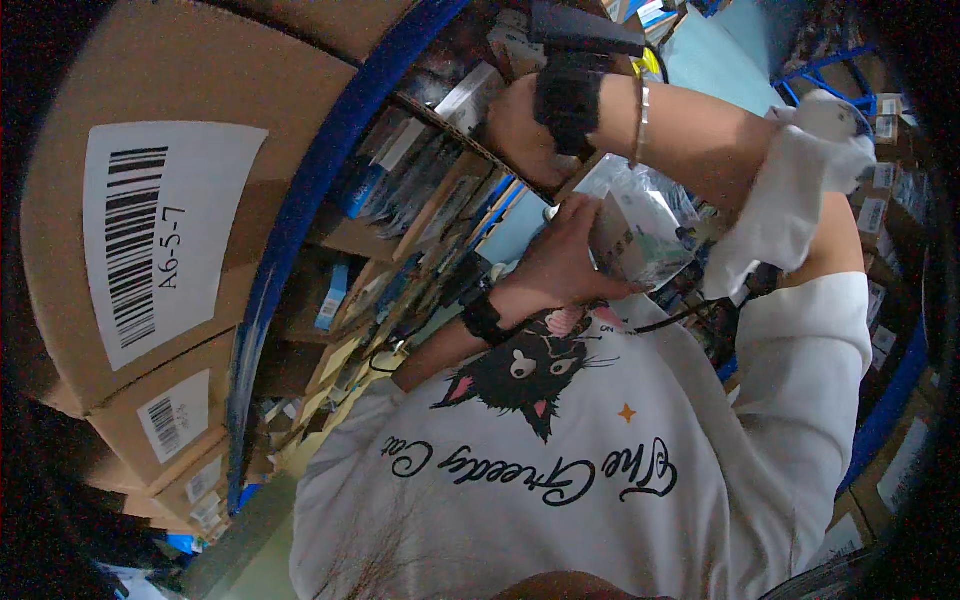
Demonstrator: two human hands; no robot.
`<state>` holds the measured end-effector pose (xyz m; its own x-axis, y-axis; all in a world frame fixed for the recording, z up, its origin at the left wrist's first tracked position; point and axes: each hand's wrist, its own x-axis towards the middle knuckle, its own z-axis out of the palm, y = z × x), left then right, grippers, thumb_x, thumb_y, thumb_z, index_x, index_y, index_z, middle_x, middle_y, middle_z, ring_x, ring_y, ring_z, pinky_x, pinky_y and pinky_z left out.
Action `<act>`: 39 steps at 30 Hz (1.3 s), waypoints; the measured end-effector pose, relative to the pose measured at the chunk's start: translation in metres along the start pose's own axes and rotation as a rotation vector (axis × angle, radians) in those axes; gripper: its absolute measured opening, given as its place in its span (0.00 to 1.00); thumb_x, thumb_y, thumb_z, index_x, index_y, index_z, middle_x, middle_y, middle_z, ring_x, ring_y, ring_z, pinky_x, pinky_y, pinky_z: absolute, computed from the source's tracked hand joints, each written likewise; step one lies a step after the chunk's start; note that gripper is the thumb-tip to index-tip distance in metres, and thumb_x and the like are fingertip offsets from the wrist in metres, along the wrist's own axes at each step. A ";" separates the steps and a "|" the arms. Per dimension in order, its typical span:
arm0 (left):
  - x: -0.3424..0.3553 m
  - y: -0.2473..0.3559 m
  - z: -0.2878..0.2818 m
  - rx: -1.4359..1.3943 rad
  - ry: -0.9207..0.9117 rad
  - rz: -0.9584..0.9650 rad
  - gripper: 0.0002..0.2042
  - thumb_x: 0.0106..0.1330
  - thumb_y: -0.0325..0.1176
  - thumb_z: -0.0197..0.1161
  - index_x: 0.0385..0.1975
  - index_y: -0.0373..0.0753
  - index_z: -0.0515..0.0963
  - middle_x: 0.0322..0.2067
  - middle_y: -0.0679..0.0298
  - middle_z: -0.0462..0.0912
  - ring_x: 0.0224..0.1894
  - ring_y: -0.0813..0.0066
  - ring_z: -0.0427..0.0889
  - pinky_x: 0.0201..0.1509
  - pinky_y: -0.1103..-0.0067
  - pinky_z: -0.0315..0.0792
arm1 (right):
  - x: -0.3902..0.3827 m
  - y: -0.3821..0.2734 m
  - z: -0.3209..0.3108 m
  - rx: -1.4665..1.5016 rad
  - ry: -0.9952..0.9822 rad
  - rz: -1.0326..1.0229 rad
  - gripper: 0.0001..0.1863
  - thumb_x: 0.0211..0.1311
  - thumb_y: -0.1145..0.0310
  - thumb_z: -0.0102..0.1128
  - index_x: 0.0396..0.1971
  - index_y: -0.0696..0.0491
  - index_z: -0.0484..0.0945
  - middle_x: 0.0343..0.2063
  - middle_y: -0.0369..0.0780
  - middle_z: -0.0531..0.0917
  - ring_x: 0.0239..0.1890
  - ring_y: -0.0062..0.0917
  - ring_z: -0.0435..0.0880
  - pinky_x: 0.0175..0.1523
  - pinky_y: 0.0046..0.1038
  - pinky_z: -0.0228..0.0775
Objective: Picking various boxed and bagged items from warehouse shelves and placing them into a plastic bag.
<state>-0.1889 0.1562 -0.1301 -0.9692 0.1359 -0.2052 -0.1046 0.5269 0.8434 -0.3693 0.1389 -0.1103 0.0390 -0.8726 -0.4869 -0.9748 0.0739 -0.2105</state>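
My left hand (560, 255) grips a small white box in clear plastic wrapping (640, 228), held in front of my chest. Thumb and fingers close on the near side of this wrapped box. Above it, my right forearm crosses from the right, and my right hand (522, 130) reaches to an open cardboard bin (465, 132) on the shelf. Its fingers are hidden by the bin and the hand itself, so what they touch is not visible. Inside the bin, beside that hand, are clear plastic-wrapped packages (400, 170). A black device is strapped to each wrist.
A blue shelf upright (300, 190) runs down the left, close to large labelled cartons (210, 60). Lower shelf bins hold several thin packages (333, 295). More blue racking with boxes (872, 215) stands at the right. White fabric (790, 190) hangs across my right forearm.
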 end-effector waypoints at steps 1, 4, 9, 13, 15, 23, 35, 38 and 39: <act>0.000 0.000 0.000 -0.021 0.018 0.003 0.50 0.36 0.54 0.79 0.57 0.28 0.61 0.54 0.48 0.65 0.59 0.49 0.69 0.61 0.66 0.67 | -0.013 -0.006 -0.006 0.022 0.046 -0.036 0.12 0.45 0.67 0.65 0.33 0.52 0.83 0.30 0.46 0.85 0.33 0.35 0.86 0.38 0.38 0.78; 0.000 -0.001 -0.001 0.006 0.003 -0.012 0.50 0.37 0.53 0.79 0.57 0.29 0.61 0.54 0.48 0.65 0.59 0.49 0.68 0.62 0.65 0.66 | -0.041 -0.021 -0.018 0.100 0.207 -0.126 0.13 0.46 0.69 0.63 0.35 0.54 0.82 0.31 0.48 0.85 0.34 0.38 0.86 0.39 0.39 0.78; 0.002 -0.003 0.004 0.008 -0.014 -0.011 0.50 0.37 0.54 0.78 0.58 0.29 0.61 0.56 0.48 0.64 0.60 0.49 0.67 0.63 0.65 0.66 | -0.034 -0.009 0.007 -0.248 0.403 -0.365 0.10 0.45 0.66 0.72 0.28 0.54 0.85 0.31 0.48 0.86 0.33 0.37 0.86 0.35 0.39 0.80; 0.000 -0.005 0.003 0.001 -0.009 -0.033 0.51 0.36 0.56 0.78 0.57 0.30 0.61 0.57 0.47 0.64 0.61 0.49 0.67 0.64 0.65 0.65 | -0.032 -0.023 -0.003 -0.044 0.204 -0.152 0.13 0.40 0.70 0.71 0.30 0.55 0.85 0.29 0.47 0.86 0.35 0.39 0.87 0.36 0.40 0.81; 0.000 -0.001 0.001 0.003 -0.012 -0.039 0.51 0.36 0.56 0.78 0.57 0.30 0.62 0.57 0.47 0.64 0.61 0.49 0.67 0.63 0.65 0.65 | -0.034 -0.025 -0.003 -0.039 0.166 -0.133 0.13 0.38 0.71 0.71 0.30 0.55 0.85 0.29 0.46 0.86 0.34 0.39 0.87 0.36 0.40 0.81; 0.001 0.000 0.000 0.024 0.004 0.011 0.50 0.37 0.56 0.78 0.57 0.30 0.62 0.57 0.47 0.64 0.60 0.49 0.68 0.63 0.65 0.66 | -0.030 -0.029 0.009 0.077 0.254 0.011 0.18 0.44 0.67 0.68 0.39 0.52 0.83 0.31 0.45 0.86 0.36 0.41 0.86 0.37 0.51 0.78; 0.002 0.001 0.001 0.038 -0.008 0.024 0.50 0.36 0.55 0.78 0.56 0.28 0.63 0.55 0.46 0.64 0.59 0.48 0.68 0.62 0.66 0.66 | -0.039 0.004 -0.002 0.430 0.095 -0.162 0.18 0.49 0.68 0.62 0.42 0.58 0.77 0.31 0.51 0.84 0.38 0.41 0.86 0.42 0.37 0.78; 0.001 -0.001 0.001 0.034 -0.007 -0.020 0.50 0.36 0.56 0.78 0.56 0.27 0.63 0.55 0.46 0.65 0.59 0.48 0.68 0.62 0.65 0.66 | -0.018 0.011 0.008 0.403 0.078 -0.136 0.17 0.50 0.68 0.61 0.40 0.59 0.77 0.31 0.51 0.84 0.38 0.41 0.85 0.42 0.38 0.78; 0.001 0.000 0.001 0.030 -0.005 -0.015 0.50 0.36 0.56 0.78 0.56 0.27 0.63 0.55 0.46 0.65 0.59 0.48 0.68 0.62 0.65 0.66 | -0.016 0.013 0.012 0.395 0.079 -0.114 0.16 0.50 0.68 0.61 0.39 0.59 0.77 0.31 0.51 0.83 0.38 0.41 0.85 0.42 0.38 0.77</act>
<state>-0.1897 0.1568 -0.1309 -0.9665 0.1323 -0.2201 -0.1120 0.5540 0.8249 -0.3796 0.1598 -0.1157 0.1095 -0.9191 -0.3786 -0.8057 0.1410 -0.5754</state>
